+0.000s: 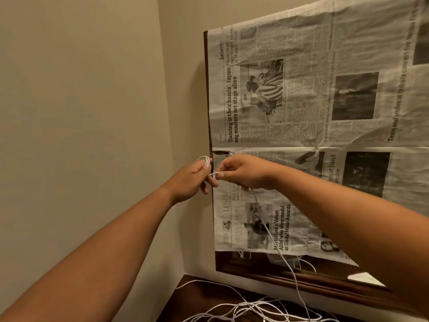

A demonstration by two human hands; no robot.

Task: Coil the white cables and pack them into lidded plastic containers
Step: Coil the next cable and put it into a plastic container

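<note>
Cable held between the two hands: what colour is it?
Plain white. The head view shows the cable running from the right hand down toward the loose tangle below.

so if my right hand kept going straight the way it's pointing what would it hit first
Most likely the left hand: the right hand points left, pinching the white cable, its fingertips nearly touching the left fingers that hold the small coil. Depth between them is unclear.
</note>
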